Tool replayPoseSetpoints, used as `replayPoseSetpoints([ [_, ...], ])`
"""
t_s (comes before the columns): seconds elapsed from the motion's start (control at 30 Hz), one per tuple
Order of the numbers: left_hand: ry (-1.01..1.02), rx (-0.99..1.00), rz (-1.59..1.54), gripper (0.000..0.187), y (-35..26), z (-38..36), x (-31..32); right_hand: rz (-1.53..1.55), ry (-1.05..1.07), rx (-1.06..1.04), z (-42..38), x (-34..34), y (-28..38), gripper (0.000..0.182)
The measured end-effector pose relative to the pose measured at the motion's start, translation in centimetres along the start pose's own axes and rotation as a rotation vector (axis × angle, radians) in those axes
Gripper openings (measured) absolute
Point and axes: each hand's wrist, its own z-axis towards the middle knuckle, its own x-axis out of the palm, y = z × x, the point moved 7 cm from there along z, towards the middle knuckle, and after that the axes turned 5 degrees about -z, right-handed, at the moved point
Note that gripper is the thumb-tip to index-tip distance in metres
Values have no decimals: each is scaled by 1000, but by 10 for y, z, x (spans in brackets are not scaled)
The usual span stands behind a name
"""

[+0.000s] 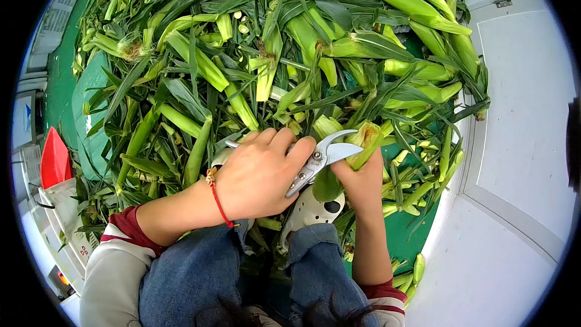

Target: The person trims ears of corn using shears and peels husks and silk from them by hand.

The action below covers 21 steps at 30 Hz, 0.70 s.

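Metal pruning shears (316,160) sit in my left hand (260,172), whose fingers are wrapped round the handles; a red string bracelet is on that wrist. The shears' blades stand apart, pointing right, with their tips close to a green corn ear (365,143). My right hand (362,184) is closed round that ear, and its cut-looking, brownish end faces up. Part of the ear and the fingers behind it are hidden. Below the shears, a spotted white shoe (311,211) shows between the hands.
A large heap of corn ears in husks and long leaves (200,63) spreads over the green floor (407,230). A red pointed object (55,158) and a white bag (63,209) are at the left. White panels (526,103) stand at the right.
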Motion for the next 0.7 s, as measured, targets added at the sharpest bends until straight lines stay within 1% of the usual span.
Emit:
replayPoseSetpoints([
  [0.1,-2,15,37,57,-1,2,1,33,16,20,0,1,-3,49],
  [0.2,-9,23,72,56,-1,1,1,-25,79,23,0,1,-1,49],
  [0.27,-16,37,69,55,1,2,1,83,105,56,0,5,-2,52],
  [0.37,77,46,-290,52,14,5,-5,212,86,56,-1,5,-6,57],
  [0.4,88,-25,-442,49,20,5,-12,250,69,48,-2,4,-7,59],
  [0.43,24,-133,-646,44,28,4,-18,290,69,60,-3,4,-7,60],
  [0.5,-224,-174,-654,42,34,11,-40,374,78,85,-5,6,-5,64],
  [0.53,-283,-65,-653,42,33,17,-42,368,95,85,-6,9,-5,64],
  [0.57,-251,-77,-707,48,31,23,-39,361,111,85,-7,11,-5,65],
  [0.63,-145,12,-711,51,22,33,-31,363,149,83,-9,16,-5,66],
  [0.67,-115,20,-702,50,19,35,-27,373,167,76,-9,18,-3,66],
  [0.7,-98,86,-839,47,17,37,-22,382,181,72,-10,19,-3,67],
])
